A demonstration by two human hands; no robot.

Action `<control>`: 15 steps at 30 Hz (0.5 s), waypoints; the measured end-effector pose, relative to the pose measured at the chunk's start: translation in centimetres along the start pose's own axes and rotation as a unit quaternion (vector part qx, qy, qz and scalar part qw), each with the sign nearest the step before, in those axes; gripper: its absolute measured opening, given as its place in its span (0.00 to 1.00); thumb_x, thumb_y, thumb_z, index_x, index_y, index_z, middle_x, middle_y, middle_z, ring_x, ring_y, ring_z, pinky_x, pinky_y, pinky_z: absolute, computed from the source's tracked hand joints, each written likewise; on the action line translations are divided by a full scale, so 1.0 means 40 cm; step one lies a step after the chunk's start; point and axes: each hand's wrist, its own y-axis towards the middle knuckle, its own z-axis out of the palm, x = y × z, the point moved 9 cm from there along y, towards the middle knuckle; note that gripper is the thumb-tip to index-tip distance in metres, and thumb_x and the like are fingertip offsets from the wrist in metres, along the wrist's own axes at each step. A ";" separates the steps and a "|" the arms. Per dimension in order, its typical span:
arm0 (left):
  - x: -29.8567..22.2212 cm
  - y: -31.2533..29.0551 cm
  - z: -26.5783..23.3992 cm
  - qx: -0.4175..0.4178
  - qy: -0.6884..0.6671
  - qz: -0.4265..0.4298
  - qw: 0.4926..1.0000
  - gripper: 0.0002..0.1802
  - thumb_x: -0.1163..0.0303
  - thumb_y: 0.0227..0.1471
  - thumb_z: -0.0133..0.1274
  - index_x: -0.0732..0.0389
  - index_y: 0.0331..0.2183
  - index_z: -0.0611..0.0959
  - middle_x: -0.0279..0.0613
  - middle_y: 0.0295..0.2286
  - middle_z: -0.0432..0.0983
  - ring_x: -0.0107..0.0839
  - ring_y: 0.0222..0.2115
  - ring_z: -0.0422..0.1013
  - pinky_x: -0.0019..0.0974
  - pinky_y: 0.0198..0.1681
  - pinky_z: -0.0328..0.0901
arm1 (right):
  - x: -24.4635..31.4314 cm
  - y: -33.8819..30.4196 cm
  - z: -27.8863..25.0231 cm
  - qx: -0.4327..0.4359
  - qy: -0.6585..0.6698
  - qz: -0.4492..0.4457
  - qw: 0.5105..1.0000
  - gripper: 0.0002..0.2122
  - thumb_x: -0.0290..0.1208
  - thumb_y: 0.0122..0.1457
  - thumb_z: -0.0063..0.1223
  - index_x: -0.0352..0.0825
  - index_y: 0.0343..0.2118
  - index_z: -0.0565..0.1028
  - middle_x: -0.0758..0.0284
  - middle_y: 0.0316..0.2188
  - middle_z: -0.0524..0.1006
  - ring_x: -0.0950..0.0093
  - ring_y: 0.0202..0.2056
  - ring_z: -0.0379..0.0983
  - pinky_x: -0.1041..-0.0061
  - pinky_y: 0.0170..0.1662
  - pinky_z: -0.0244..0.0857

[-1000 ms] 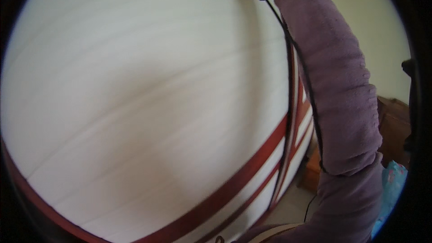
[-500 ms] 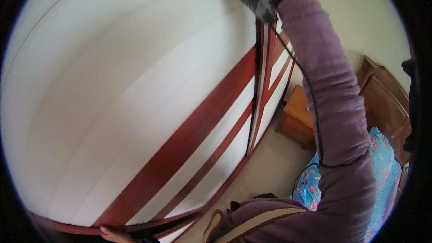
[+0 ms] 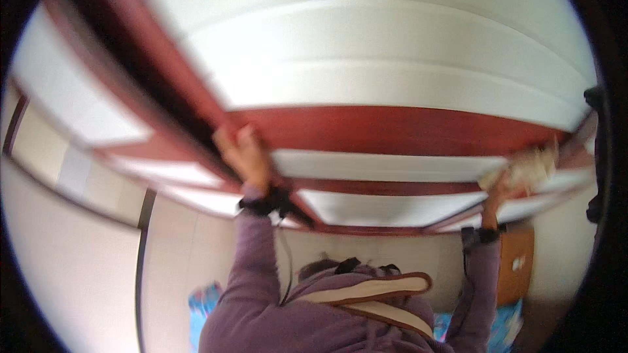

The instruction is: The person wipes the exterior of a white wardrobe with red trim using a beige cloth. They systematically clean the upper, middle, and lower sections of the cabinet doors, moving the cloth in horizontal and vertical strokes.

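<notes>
A wide white wardrobe door with dark red bands fills the upper part of the view. At its left dark red edge, my left hand is closed around the frame, blurred by motion. My right hand holds a crumpled beige cloth against or close to the banded part near the door's right side; contact cannot be made out. Black straps circle both wrists, and a thin cable hangs from the left one.
An orange-brown wooden nightstand stands at the lower right. Blue floral bedding shows at both sides below. Pale panels with dark frames line the left. A beige strap with brown edging crosses my body.
The view has swung round to face the door more squarely. My right arm has come down from high up, and the cloth now shows in that hand. My left hand still holds a door edge.
</notes>
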 end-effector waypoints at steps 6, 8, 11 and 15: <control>-0.191 0.010 0.004 -0.029 0.171 0.255 0.951 0.38 0.65 0.58 0.57 0.64 0.64 0.59 0.56 0.61 0.54 0.52 0.62 0.52 0.50 0.65 0.49 | -0.038 -0.027 -0.022 -0.002 0.030 0.052 0.998 0.34 0.44 0.66 0.52 0.15 0.60 0.57 0.41 0.57 0.64 0.55 0.58 0.64 0.60 0.61 0.59; -0.244 -0.007 -0.004 -0.039 0.215 0.285 0.933 0.38 0.66 0.57 0.59 0.61 0.64 0.61 0.53 0.63 0.53 0.51 0.65 0.49 0.52 0.67 0.46 | -0.023 -0.033 -0.011 0.025 0.244 0.132 0.961 0.29 0.41 0.68 0.50 0.16 0.56 0.61 0.43 0.55 0.67 0.59 0.51 0.71 0.66 0.54 0.68; -0.288 -0.033 -0.008 -0.041 0.248 0.304 0.919 0.37 0.71 0.55 0.61 0.60 0.63 0.66 0.51 0.63 0.55 0.52 0.66 0.50 0.50 0.67 0.48 | 0.054 -0.019 -0.047 0.012 0.165 0.050 0.985 0.27 0.40 0.68 0.51 0.17 0.55 0.62 0.45 0.53 0.69 0.59 0.50 0.71 0.64 0.53 0.68; -0.303 -0.038 -0.018 -0.037 0.238 0.301 0.923 0.34 0.76 0.50 0.63 0.60 0.59 0.72 0.54 0.59 0.61 0.52 0.60 0.60 0.47 0.62 0.57 | 0.027 -0.040 -0.040 0.046 0.082 0.156 0.983 0.33 0.42 0.66 0.53 0.20 0.62 0.56 0.43 0.58 0.64 0.58 0.56 0.65 0.60 0.59 0.60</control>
